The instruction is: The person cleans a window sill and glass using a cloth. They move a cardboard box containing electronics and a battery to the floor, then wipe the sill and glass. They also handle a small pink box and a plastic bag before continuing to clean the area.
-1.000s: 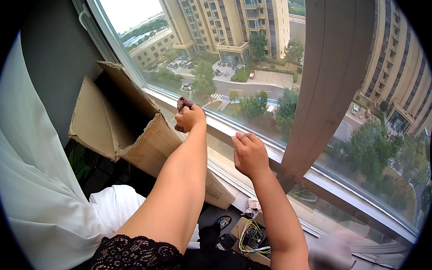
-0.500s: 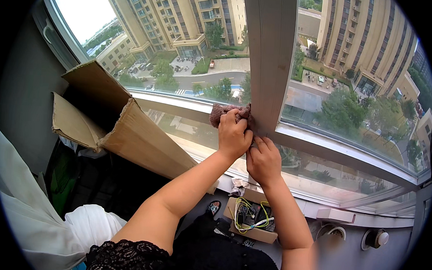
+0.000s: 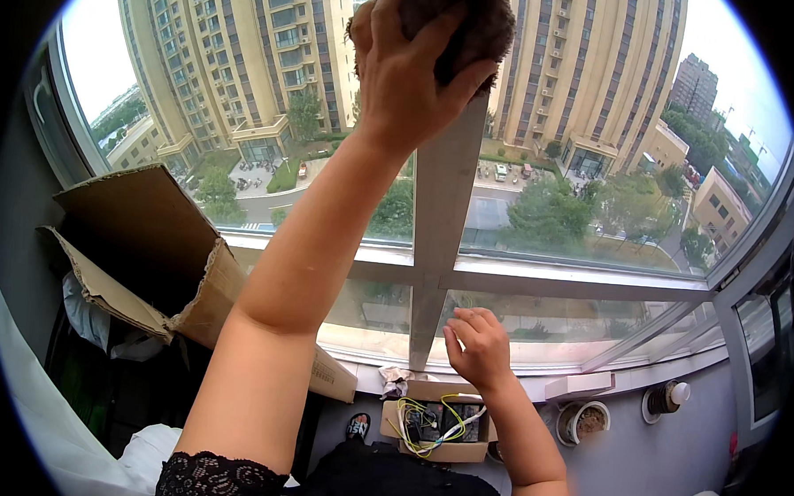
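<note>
A dark brown fluffy cloth (image 3: 490, 39) is in my left hand (image 3: 404, 75), which reaches up high and presses it toward the upright window post (image 3: 444, 188). The cloth hides the top of that post. Lower down, my right hand (image 3: 479, 347) hovers in front of the lower window pane, just right of the post. Its fingers are loosely curled and hold nothing that I can see; whether they touch anything is unclear. A grey horizontal window rail (image 3: 555, 286) crosses above it.
A tall open cardboard box (image 3: 213, 302) leans at the left. Below, an open carton (image 3: 472, 451) holds a yellow-green cable and dark items, beside a crumpled cloth (image 3: 396, 381). A white box (image 3: 580, 385) lies on the ledge, near a flowerpot (image 3: 569, 424). White fabric (image 3: 32, 392) hangs left.
My left hand has moved from the post's foot up to its top with the cloth. My right hand has come away from the rail and dropped lower. The view has tilted upward.
</note>
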`<state>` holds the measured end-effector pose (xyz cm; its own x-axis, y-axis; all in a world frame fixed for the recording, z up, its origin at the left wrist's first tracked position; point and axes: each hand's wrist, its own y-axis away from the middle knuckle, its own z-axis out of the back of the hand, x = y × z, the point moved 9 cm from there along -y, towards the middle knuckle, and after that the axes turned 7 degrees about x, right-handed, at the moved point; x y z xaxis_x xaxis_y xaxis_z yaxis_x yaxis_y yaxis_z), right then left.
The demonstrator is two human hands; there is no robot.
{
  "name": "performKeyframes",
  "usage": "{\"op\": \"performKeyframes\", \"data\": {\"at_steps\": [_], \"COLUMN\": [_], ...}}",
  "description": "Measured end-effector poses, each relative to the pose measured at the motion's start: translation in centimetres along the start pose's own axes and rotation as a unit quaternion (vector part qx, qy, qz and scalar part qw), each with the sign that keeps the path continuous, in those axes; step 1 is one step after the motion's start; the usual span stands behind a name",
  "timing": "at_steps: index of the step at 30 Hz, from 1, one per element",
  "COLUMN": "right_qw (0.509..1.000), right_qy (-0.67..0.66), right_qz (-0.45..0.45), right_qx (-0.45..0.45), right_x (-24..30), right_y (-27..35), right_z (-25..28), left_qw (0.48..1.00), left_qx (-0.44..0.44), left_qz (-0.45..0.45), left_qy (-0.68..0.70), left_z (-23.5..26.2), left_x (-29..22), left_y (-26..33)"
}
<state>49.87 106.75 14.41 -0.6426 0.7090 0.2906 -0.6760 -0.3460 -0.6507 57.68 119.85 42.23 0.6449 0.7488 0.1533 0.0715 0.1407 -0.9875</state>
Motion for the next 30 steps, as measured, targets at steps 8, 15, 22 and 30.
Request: {"op": "performKeyframes", "data": {"at_steps": [8, 15, 22, 30], "right_qw": [0.999, 0.992, 0.993, 0.985], "right_qy": [0.033, 0.102, 0.086, 0.092], "right_qz": [-0.001, -0.056, -0.054, -0.107], "right_qx": [0.029, 0.057, 0.065, 0.099], "right_x": [2.5, 0.1, 1.6, -0.2], "right_y": [3.0, 6.3, 4.2, 7.0], "right_z": [0.4, 2.4, 2.0, 1.4], "left_qw": [0.971, 0.986, 0.988, 0.994], "left_qx": [0.236, 0.154, 0.026, 0.067], "left_qz": [-0.019, -0.059, -0.074, -0.040], "left_qy": [-0.024, 0.024, -0.135, -0.082], "left_z": [-2.3, -1.7, -0.9, -3.5], "left_x": [-3.8, -2.1, 1.4, -2.5], "left_y": [24.2, 12.7, -20.0, 0.9]}}
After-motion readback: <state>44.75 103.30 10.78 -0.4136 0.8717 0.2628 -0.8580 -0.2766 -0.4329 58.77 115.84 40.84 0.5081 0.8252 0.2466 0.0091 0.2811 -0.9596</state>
